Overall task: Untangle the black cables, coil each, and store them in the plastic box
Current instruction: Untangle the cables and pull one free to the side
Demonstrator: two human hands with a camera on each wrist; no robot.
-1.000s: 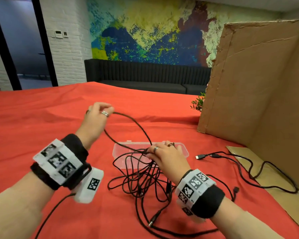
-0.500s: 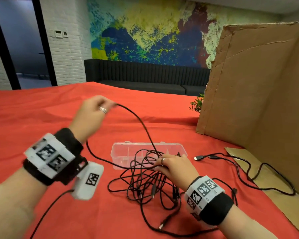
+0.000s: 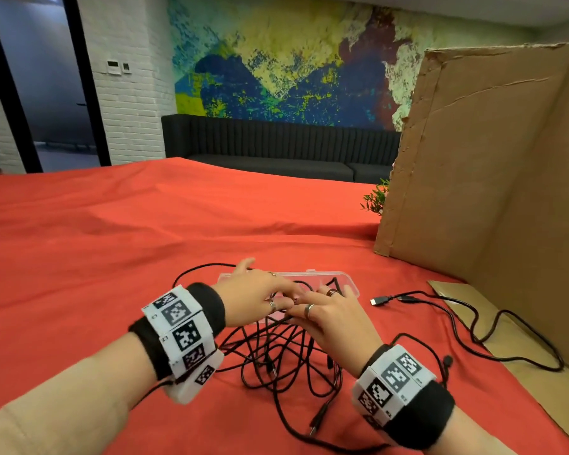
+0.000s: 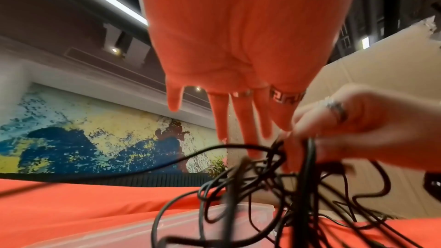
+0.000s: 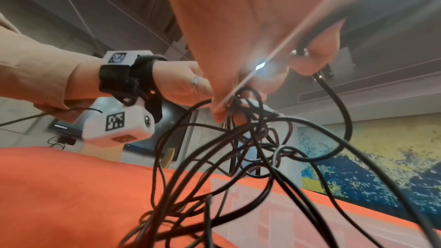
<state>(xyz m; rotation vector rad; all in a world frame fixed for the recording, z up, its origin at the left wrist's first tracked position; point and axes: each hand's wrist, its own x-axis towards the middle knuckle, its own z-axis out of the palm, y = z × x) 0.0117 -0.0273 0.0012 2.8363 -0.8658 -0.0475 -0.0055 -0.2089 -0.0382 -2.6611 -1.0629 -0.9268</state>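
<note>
A tangle of black cables (image 3: 276, 362) lies on the red cloth, just in front of a clear plastic box (image 3: 352, 287). Both hands meet over the box's near edge. My right hand (image 3: 309, 310) pinches a bunch of strands at the top of the tangle (image 5: 214, 167) and lifts them slightly. My left hand (image 3: 276, 300) reaches in beside it. In the left wrist view its fingers (image 4: 238, 135) hang straight and spread, their tips at the strands, and the right hand (image 4: 358, 129) is curled round the bunch. The box (image 4: 238, 214) is open and partly hidden by cables.
A separate black cable (image 3: 473, 326) with a USB plug (image 3: 376, 301) runs to the right along a flat cardboard strip. A tall cardboard wall (image 3: 490, 175) stands on the right. Red cloth (image 3: 112, 257) stretches to the left and beyond the box.
My left hand came down from its raised position on the left to meet the right hand over the box. The loop it held up now lies slack on the cloth.
</note>
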